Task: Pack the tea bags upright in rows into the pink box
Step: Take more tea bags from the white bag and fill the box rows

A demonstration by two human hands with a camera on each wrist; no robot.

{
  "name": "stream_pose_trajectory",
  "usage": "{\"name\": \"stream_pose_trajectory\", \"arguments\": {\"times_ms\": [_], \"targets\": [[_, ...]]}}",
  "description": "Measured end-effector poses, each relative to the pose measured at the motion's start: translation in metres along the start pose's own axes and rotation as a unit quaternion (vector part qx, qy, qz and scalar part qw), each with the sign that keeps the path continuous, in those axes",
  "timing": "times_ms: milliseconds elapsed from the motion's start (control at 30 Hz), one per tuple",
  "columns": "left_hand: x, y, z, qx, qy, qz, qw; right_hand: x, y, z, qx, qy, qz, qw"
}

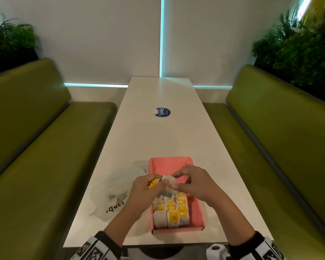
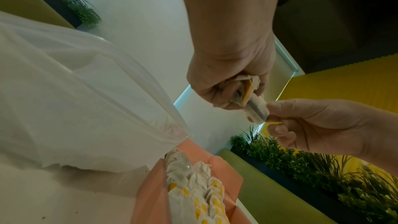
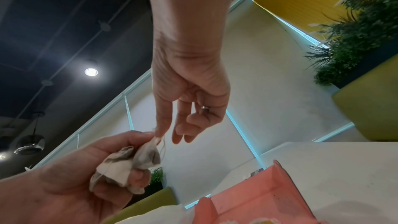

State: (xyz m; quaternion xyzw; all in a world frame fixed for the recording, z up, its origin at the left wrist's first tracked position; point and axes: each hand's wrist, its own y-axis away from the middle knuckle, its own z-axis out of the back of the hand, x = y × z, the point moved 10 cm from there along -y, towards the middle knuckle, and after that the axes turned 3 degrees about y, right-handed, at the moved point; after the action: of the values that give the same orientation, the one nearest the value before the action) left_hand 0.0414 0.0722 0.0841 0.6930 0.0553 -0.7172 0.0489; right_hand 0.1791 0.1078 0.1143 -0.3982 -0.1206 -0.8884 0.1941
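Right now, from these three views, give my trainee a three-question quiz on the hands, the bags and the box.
1. True or false: the near end of the pink box holds upright tea bags, while its far end is bare.
2. Which hand grips the bunch of loose tea bags? A) left hand B) right hand C) neither
3. Fill in: the plastic bag lies on the table to the box's ____.

Key: 1 true. 2 A; the right hand only pinches one bag's edge. 3 left.
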Motion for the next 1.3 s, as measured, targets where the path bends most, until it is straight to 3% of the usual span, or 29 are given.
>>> {"name": "stream_pose_trajectory", "arguments": {"times_ms": [267,400,500,567,667,900,1167,1300], "targets": [[0.006,-0.001,0.004,-0.017,-0.012,0.02,1.0,-0.004,0.0,0.009,-0.049,-0.049,-0.019,0.997],[0.006,-0.003,0.011,-0.053,-0.02,0.013,0.998,0.004,0.005,0.001,0.015,-0.145,-0.009,0.989],[0.005,-0.004,0.017,-0.081,-0.03,0.003,0.996,0.009,0.008,-0.005,0.051,-0.135,-0.006,0.989],[0.003,-0.004,0.019,-0.087,-0.028,-0.001,0.996,0.006,0.007,-0.005,0.039,-0.134,-0.014,0.99],[0.0,-0.002,0.015,-0.069,-0.01,-0.003,0.998,-0.004,0.005,0.002,-0.018,-0.146,-0.035,0.989],[-0.004,0.005,-0.004,0.016,0.026,0.015,0.999,0.003,0.0,-0.002,-0.029,-0.17,-0.001,0.985],[0.001,0.007,0.004,-0.006,-0.005,0.027,1.0,-0.005,0.002,0.013,-0.029,-0.054,-0.003,0.998],[0.001,0.006,0.007,-0.017,-0.016,0.027,0.999,-0.003,0.005,0.015,-0.005,-0.083,-0.002,0.997]]}}
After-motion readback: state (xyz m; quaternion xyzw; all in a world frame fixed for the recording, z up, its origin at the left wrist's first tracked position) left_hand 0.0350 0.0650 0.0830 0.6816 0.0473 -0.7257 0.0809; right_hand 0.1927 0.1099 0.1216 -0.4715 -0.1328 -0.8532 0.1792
